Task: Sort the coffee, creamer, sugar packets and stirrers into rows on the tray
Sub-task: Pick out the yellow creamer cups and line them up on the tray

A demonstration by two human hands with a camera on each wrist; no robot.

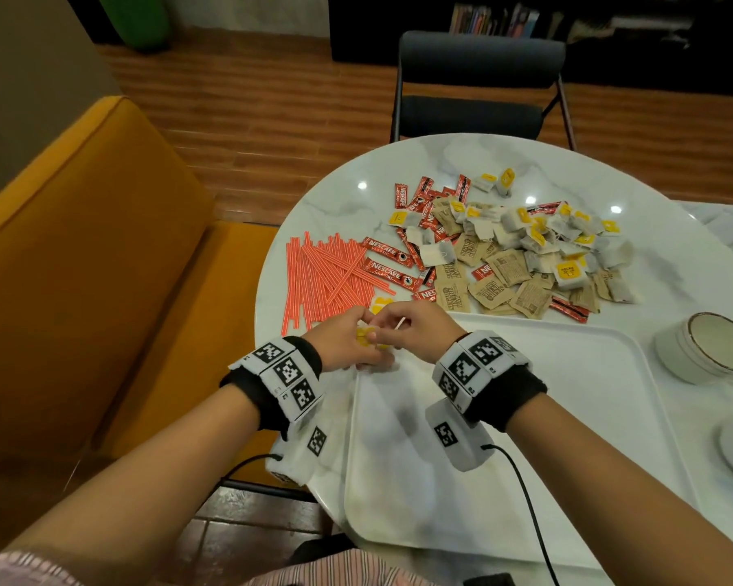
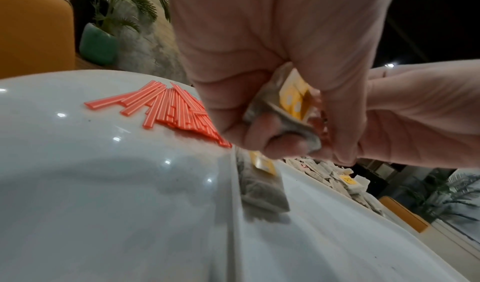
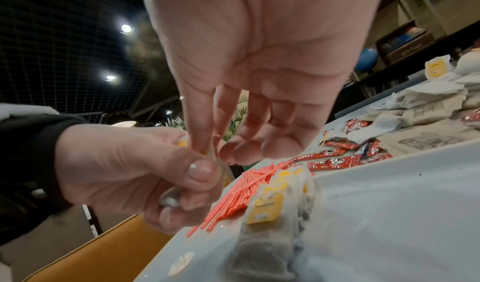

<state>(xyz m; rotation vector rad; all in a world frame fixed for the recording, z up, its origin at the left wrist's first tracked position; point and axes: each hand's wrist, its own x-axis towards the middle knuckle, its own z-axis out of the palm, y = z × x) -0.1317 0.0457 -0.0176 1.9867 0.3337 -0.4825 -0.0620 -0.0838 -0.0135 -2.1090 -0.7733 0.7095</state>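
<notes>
The tea bag (image 2: pixel 283 110) with its yellow tag is bunched in the curled fingers of the left hand (image 1: pixel 348 340) above the near left corner of the tray (image 1: pixel 568 416), just over other tea bags (image 3: pixel 272 225) already lying at that corner by the stirrers (image 1: pixel 322 281). The right hand (image 1: pixel 415 329) pinches thumb to forefinger on something thin at the bag, probably its string, with the other fingers loosely curled. Tugging that could tear the tag off or drag the bag onto the laid ones, spoiling the row.
</notes>
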